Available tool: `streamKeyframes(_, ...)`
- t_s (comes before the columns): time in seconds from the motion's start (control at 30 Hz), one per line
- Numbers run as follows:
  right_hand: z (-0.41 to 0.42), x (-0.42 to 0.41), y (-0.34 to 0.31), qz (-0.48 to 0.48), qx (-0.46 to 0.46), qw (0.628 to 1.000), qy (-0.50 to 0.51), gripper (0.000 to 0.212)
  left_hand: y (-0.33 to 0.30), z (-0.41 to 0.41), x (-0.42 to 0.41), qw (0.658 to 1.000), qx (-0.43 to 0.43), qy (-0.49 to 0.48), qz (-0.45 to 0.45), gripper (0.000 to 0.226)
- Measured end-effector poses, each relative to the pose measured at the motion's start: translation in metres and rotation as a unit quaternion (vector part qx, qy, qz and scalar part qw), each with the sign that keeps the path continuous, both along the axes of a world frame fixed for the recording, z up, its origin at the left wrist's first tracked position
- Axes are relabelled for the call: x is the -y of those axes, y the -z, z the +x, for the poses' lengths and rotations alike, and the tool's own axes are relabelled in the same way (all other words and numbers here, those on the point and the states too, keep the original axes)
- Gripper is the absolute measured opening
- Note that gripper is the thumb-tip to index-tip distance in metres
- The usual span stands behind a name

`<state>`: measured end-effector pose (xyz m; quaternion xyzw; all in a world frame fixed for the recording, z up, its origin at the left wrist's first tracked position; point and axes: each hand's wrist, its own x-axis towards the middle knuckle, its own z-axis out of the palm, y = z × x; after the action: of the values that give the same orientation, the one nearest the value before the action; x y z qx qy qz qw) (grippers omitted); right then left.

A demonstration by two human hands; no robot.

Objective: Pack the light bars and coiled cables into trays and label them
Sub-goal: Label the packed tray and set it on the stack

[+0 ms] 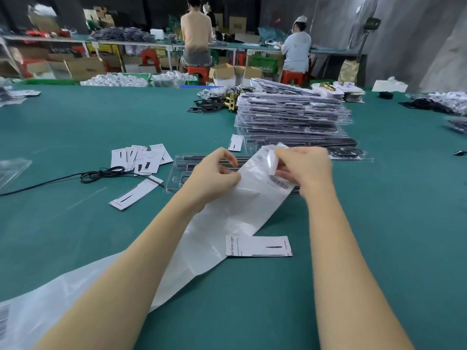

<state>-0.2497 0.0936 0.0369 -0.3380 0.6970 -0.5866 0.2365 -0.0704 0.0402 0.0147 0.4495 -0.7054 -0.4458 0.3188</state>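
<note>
A long white label backing strip (227, 218) runs from the lower left up to my hands. My left hand (214, 175) pinches the strip near its top edge. My right hand (303, 168) pinches a clear sticker (271, 160) that curls up off the strip. Barcode labels (278, 182) show on the strip under my right hand. Behind the hands lies a clear plastic tray (177, 173) holding black light bars (194, 157). A coiled black cable (101, 174) lies on the table to the left.
A tall stack of packed trays (293, 114) stands behind the open tray. White paper cards (137, 157) lie fanned out at left, one card (259, 246) in front. Brass parts (231, 98) and black brackets lie further back. Two people sit at a far bench.
</note>
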Motion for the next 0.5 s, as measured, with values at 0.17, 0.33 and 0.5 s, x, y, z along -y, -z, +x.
streamKeyframes(0.17, -0.028, -0.011, -0.021, -0.111, 0.083, 0.988, 0.064, 0.008, 0.018, -0.017, -0.018, 0.99, 0.05, 0.075, -0.104, 0.007)
streamKeyframes(0.33, 0.008, 0.002, -0.019, -0.203, -0.19, 0.958, 0.068, 0.01, 0.029, -0.034, -0.025, 0.984, -0.021, 0.086, -0.155, 0.009)
streamKeyframes(0.5, 0.043, 0.012, 0.028, -0.238, -0.379, 0.892, 0.06, 0.012, 0.007, -0.012, -0.006, 0.954, -0.256, -0.054, 0.149, 0.015)
